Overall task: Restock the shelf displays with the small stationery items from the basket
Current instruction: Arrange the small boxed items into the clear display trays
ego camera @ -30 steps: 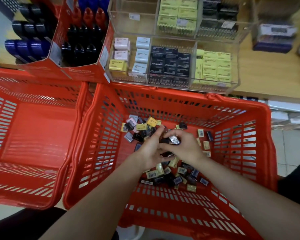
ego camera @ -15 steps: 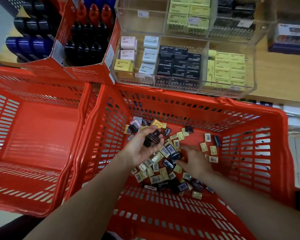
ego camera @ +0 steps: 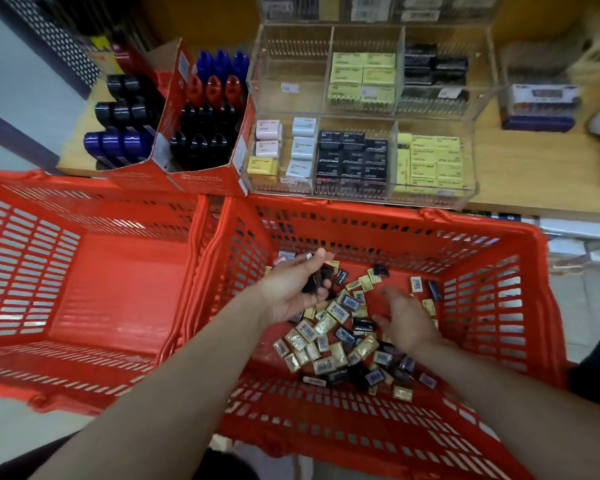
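A red plastic basket (ego camera: 520, 258) in front of me holds a loose pile of several small wrapped erasers (ego camera: 329, 327), black and yellow. My left hand (ego camera: 291, 289) is cupped palm-up over the pile's left side and holds a few small black erasers (ego camera: 317, 280). My right hand (ego camera: 404, 323) hovers palm-down over the pile's right side, fingers spread and blurred, holding nothing I can see. Beyond the basket, a clear acrylic display (ego camera: 361, 157) on the wooden shelf (ego camera: 534, 188) has compartments of pastel, black and yellow erasers.
A second red basket (ego camera: 84, 289) with nothing in it stands at the left, touching the first. Red cardboard boxes (ego camera: 201, 143) of blue, black and red items sit left of the acrylic display. A boxed item (ego camera: 541, 105) lies on the shelf at the right.
My hands have come apart. The left hand stayed cupped with black erasers in it, while the right hand went down to the right side of the pile. The camera tilted up towards the shelf.
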